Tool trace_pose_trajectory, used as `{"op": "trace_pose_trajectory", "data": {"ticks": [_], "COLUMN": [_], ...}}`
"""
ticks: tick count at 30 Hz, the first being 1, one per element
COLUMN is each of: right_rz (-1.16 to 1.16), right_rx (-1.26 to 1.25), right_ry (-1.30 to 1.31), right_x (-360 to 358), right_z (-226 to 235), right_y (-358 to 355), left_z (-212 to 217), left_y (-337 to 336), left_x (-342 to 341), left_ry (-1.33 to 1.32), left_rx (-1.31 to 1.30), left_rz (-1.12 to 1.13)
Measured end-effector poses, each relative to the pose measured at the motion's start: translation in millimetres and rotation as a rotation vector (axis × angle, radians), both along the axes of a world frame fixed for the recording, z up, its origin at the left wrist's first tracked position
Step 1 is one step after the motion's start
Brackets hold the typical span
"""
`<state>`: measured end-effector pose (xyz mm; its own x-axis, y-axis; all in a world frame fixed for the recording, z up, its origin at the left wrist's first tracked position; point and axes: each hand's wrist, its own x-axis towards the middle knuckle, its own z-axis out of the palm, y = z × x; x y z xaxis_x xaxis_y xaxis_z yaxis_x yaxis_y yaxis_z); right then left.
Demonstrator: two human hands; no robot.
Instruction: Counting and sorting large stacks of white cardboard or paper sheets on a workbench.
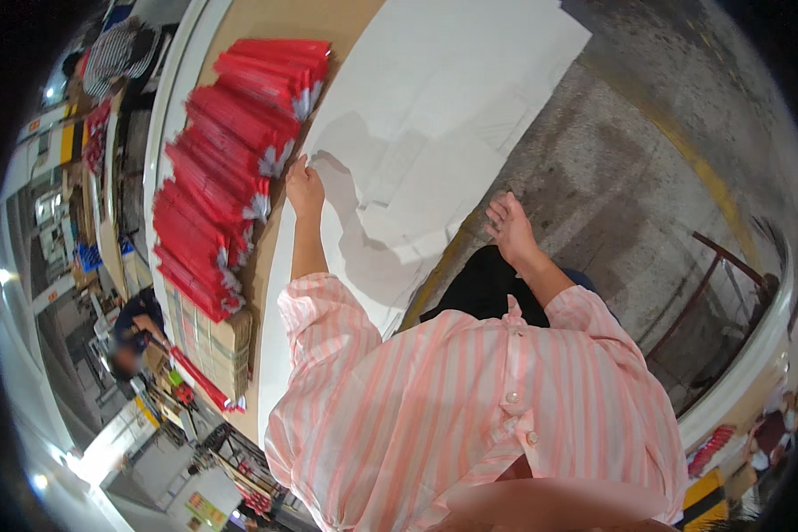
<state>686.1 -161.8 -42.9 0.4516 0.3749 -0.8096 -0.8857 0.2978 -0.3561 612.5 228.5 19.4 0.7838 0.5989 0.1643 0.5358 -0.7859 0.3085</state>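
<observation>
Pink-and-white striped shirt [434, 408] filling the lower middle, short sleeves pushed out toward 11 and 1 o'clock, small buttons down the front. Right hand [511, 227] out at 1 o'clock from the shirt, open and empty, fingers loosely spread, hovering over the edge where the white sheets give way to the concrete floor [647, 160]; touching nothing. Dark trousers [486, 285] just beneath that wrist. Left hand [303, 188] out at 11 o'clock, fingers curled down onto the near edge of the large white sheets [434, 106], pinching or pressing the paper there; how firm the hold is cannot be told. White sheets spread wide and overlapping on the tan surface [266, 18], running from the left hand up toward 12 and 1 o'clock, one corner hanging past the surface edge over the floor. Just beside the left hand, at its 10 o'clock, red flat-folded cartons [222, 168] with white ends, fanned in a long overlapping row from 12 o'clock down to 8 o'clock along the surface. Below that row, at 8 o'clock, a stack of brown bundles [215, 346] with one more red carton leaning on it. Farther off at 8 o'clock, another person [137, 328] in dark clothing among cluttered benches. Yellow floor line [709, 177] curving at 2 o'clock, dark metal frame [709, 275] at 3 o'clock.
</observation>
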Motion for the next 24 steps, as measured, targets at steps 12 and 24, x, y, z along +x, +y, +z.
{"op": "trace_pose_trajectory", "data": {"ticks": [12, 24], "right_rz": [0.134, -0.183], "right_rx": [0.120, 0.181], "right_ry": [-0.010, -0.063], "right_x": [-133, -138], "right_z": [19, 40], "right_y": [26, 85], "left_z": [-26, 3], "left_y": [67, -66], "left_x": [-123, -140], "left_ry": [0.324, 0.169], "left_rx": [0.092, -0.379], "left_rz": [0.126, -0.078]}}
